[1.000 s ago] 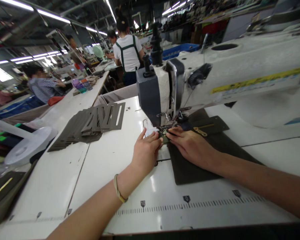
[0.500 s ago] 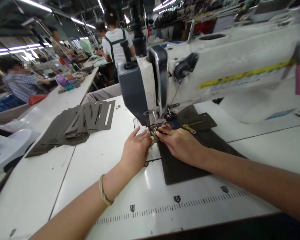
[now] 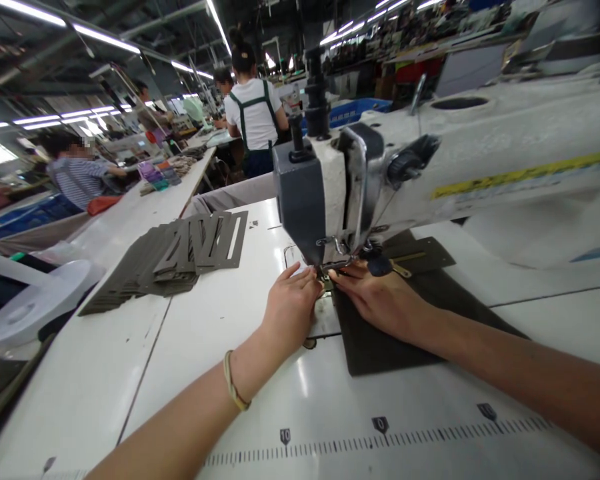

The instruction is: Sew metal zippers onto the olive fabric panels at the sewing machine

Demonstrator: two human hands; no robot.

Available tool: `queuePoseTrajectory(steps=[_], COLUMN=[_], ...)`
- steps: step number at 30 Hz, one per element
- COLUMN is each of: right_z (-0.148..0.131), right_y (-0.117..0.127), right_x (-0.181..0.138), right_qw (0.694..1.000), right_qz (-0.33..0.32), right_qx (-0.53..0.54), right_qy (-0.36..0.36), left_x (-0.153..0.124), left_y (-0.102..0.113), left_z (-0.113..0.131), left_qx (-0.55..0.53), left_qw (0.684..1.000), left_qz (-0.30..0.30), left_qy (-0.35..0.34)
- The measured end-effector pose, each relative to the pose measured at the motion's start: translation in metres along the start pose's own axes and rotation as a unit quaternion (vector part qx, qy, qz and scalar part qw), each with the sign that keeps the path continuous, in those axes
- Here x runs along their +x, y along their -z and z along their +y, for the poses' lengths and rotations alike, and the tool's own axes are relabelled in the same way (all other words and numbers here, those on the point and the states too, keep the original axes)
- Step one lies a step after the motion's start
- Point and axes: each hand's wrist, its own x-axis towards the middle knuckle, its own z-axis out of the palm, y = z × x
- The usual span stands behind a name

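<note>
A white and grey sewing machine (image 3: 330,193) stands on a white table (image 3: 220,320). A dark olive fabric piece (image 3: 380,343) with a brass zipper (image 3: 405,270) lies under its presser foot. My left hand (image 3: 290,310) rests flat beside the needle, fingers stretched out and touching the fabric edge. My right hand (image 3: 380,297) lies flat on the fabric, fingertips pressed right at the presser foot. The needle area itself is partly hidden by my fingers.
A fanned stack of grey cut frames (image 3: 180,250) lies at the left of the table. A white disc-shaped base (image 3: 35,303) sits at the far left. A ruler scale (image 3: 380,437) runs along the front edge. Other people work at benches behind.
Both hands stay at the presser foot on the fabric. The view swung left and back, so everything shifted in frame; the hands' hold looks unchanged.
</note>
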Motion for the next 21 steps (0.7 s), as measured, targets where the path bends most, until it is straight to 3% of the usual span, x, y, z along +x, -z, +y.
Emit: queuePoseTrajectory(steps=[17, 21], right_z=[0.0018, 0.0006], right_y=[0.0002, -0.0012], right_x=[0.0023, -0.0005], right_qw=[1.0, 1.0], right_qz=[-0.025, 0.004], right_qx=[0.013, 0.007], right_qy=[-0.008, 0.007], left_x=[0.0025, -0.0007], left_y=[0.0015, 0.0032], left_z=[-0.0021, -0.0003], left_qx=[0.012, 0.012], left_qw=[1.0, 1.0], left_qz=[-0.002, 0.001], left_qy=[-0.005, -0.013])
